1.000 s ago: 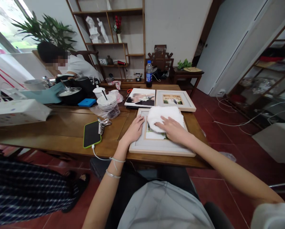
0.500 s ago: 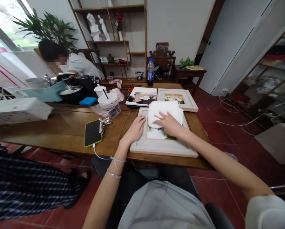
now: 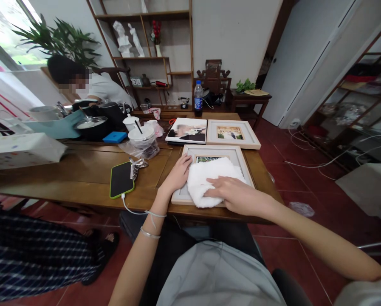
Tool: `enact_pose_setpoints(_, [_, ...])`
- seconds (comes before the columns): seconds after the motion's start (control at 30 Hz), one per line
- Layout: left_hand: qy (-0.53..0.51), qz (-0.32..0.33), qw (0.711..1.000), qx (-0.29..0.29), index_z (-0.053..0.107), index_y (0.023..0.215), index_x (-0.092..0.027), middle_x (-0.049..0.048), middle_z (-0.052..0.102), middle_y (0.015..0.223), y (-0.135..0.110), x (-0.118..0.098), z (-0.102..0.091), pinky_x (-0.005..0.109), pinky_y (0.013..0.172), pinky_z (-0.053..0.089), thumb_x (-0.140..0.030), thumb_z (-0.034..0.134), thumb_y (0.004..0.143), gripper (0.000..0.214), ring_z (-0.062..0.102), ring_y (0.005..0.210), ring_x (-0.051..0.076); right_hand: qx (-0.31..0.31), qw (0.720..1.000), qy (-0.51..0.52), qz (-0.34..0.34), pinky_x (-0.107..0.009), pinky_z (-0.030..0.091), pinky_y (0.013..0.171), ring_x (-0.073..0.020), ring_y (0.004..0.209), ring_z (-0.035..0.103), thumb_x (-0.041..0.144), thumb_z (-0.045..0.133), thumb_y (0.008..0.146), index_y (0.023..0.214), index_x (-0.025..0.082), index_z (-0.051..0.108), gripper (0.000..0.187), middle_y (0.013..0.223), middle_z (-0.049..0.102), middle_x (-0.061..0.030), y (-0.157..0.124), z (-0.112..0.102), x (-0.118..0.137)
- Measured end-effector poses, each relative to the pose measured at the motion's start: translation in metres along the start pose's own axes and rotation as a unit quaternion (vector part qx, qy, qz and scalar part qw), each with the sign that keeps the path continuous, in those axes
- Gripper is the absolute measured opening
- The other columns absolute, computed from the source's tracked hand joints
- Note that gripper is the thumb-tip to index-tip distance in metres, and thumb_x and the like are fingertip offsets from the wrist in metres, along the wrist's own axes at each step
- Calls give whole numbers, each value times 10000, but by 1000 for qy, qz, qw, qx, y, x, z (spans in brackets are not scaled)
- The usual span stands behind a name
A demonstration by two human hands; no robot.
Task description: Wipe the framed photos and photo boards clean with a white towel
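Note:
On the wooden table in front of me lies a light wood picture frame [image 3: 181, 196] with a pale mat and a picture inside. My left hand [image 3: 178, 173] rests on its left edge, fingers stretched out. Under my right hand [image 3: 233, 193] is a fluffy white towel [image 3: 200, 176], which the fingers grip and press on the near half of the frame. Most of the picture is hidden by the towel; only a strip shows at the top.
Behind lie a second framed picture [image 3: 233, 132] and a photo panel [image 3: 187, 129]. A bottle [image 3: 198, 98] stands at the back. Leftward are a bagged cup [image 3: 142, 140], a plugged-in phone [image 3: 122, 179], a blue box [image 3: 115, 137] and a white box [image 3: 21, 148]. Another person [image 3: 104, 87] leans over the far left.
My right hand has moved the towel from the frame's far half toward me, over the near half. The picture's top edge is now uncovered. My left hand stays at the left edge.

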State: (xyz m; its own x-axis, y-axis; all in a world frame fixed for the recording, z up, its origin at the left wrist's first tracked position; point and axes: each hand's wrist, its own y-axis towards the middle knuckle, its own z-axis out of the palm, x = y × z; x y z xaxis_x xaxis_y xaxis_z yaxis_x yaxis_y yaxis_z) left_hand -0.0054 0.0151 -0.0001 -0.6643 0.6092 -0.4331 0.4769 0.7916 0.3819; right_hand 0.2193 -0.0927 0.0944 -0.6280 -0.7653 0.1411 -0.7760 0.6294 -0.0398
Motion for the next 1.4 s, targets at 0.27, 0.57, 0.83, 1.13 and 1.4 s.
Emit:
enact_pose_setpoints(0.27, [-5, 6, 1000, -22, 509, 1295, -115, 144, 450, 1407, -1, 5, 5, 466, 1146, 267, -169, 341, 912, 422, 297, 1385, 250, -65, 988, -124, 70, -486, 300, 1061, -276, 1366, 336, -108, 408, 683, 1294, 215, 521, 700, 1452, 424, -126, 42, 15, -62])
enact_pose_setpoints(0.57, [-11, 6, 999, -30, 506, 1298, -115, 147, 459, 1395, -1, 3, 5, 457, 1149, 269, -157, 348, 903, 427, 305, 1381, 246, -71, 978, -185, 71, -511, 322, 1018, -317, 1343, 345, -62, 388, 780, 1267, 196, 547, 575, 1429, 461, -100, 77, 15, -66])
enact_pose_setpoints(0.83, [-15, 0, 1000, -13, 497, 1302, -102, 159, 451, 1401, -1, 1, 3, 455, 1146, 267, -189, 358, 908, 427, 291, 1385, 254, -1, 996, -78, -30, -378, 425, 832, -274, 1067, 570, -2, 446, 764, 1164, 193, 626, 480, 1222, 611, -147, 27, 2, -1])
enact_pose_setpoints(1.13, [-27, -3, 1000, -12, 491, 1312, -125, 141, 441, 1417, -1, 5, 3, 463, 1144, 265, -190, 369, 914, 422, 285, 1390, 243, 39, 991, 120, -50, -262, 394, 733, -187, 901, 610, -51, 433, 643, 1228, 260, 602, 684, 1071, 694, -50, 3, -29, 1])
enact_pose_setpoints(1.4, [-22, -3, 1000, -6, 493, 1308, -82, 174, 441, 1411, -1, -1, 0, 457, 1148, 264, -188, 367, 911, 430, 281, 1390, 258, 17, 999, 33, 20, -262, 380, 726, -206, 929, 602, -48, 422, 670, 1254, 259, 552, 673, 1047, 667, -70, 16, -10, -25])
